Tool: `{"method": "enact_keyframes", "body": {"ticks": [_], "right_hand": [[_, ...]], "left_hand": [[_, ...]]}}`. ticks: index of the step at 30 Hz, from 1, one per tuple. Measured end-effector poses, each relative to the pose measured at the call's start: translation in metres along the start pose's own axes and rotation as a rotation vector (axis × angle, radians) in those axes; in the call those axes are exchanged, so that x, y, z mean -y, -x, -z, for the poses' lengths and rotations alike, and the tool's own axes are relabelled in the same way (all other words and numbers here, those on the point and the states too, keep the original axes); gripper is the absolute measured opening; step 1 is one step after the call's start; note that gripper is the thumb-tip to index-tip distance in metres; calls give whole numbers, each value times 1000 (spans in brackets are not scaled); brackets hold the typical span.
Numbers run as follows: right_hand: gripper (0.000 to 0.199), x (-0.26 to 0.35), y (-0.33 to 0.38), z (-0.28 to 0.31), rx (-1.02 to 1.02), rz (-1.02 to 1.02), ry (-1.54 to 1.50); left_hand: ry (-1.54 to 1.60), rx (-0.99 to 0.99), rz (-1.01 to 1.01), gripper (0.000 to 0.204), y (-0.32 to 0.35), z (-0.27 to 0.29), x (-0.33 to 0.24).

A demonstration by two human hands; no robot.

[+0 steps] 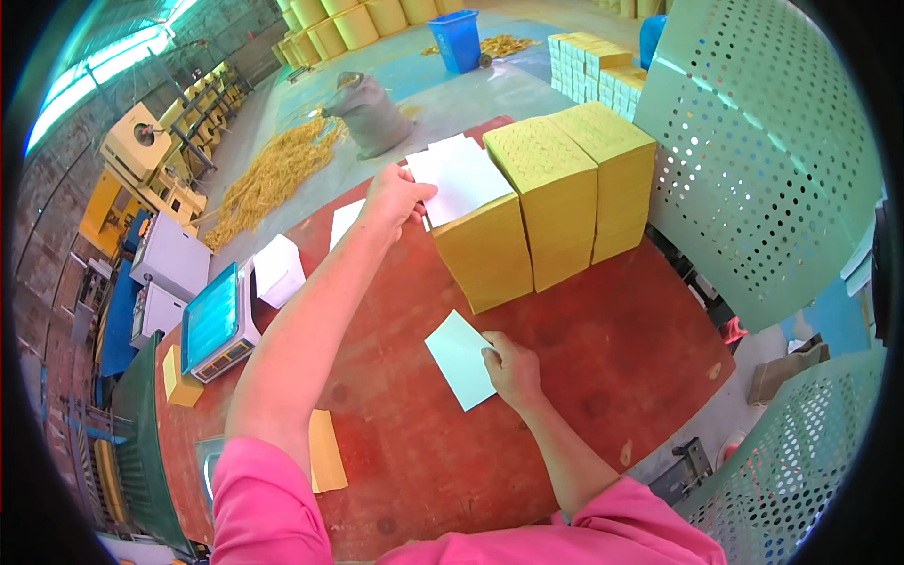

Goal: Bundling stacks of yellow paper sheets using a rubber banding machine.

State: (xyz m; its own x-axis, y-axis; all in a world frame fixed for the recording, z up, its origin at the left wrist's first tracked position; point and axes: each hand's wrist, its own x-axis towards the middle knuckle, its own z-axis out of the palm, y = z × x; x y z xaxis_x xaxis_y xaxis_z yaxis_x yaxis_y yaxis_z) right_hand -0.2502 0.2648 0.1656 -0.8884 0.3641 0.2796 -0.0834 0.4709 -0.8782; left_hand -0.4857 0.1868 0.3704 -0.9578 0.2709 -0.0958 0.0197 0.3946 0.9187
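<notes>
L hand [400, 196]: upper ctr; grip narrow, pinching left edge of white sheets [459, 179]; no. of sheets held, can't tell.
R hand [515, 370]: ctr, below the stacks; grip closed on right corner of card [461, 361], thumb on top.
Card: pale, ctr of frame, flat side up, over worktop [395, 471]; touching it or just lifted, can't tell.
Sheets: on top of L stack [485, 259], upper ctr, not quite squared to each other.
Done (judged): L stack has white on top; three yellow stacks stand side by side, approx. aligned.
Left (judged): card not set down; sheets under L hand not squared; mid stack [560, 217] & R stack [626, 198] show no white on top. Work looks part-way; exact count n/a.
Left side: scale [221, 325] w/ blue top near worktop edge; block [181, 379] just below it; white pile [278, 270] beside it; loose sheet [346, 221] partly behind L forearm.
Lower ctr: slip [326, 452] on worktop, next to L sleeve.
Right edge: upper guard [753, 160], perforated, close to R stack; tight there. Lower guard [800, 461] lower right, off worktop.
Open room: bare worktop right of R hand, out to right corner; also bare between slip & R forearm. L forearm blocks direct path card-to-scale.
</notes>
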Motion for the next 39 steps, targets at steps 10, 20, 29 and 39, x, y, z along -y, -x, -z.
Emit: {"method": "enact_keyframes", "body": {"ticks": [10,20,29,39], "right_hand": [[20,-3,2,0,37,-31,41],[7,0,-8,4,111,-79,-73],[14,28,25,46,570,-322,-715],[24,54,242,83,-317,-556,-1353]], "left_hand": [[-307,-164,-254,30,-32,10,0],[-1057,126,-457,62,-83,-66,19],[-964,291,-448,59,-32,-57,21],[-696,466,-816,49,229,-3,54]]}}
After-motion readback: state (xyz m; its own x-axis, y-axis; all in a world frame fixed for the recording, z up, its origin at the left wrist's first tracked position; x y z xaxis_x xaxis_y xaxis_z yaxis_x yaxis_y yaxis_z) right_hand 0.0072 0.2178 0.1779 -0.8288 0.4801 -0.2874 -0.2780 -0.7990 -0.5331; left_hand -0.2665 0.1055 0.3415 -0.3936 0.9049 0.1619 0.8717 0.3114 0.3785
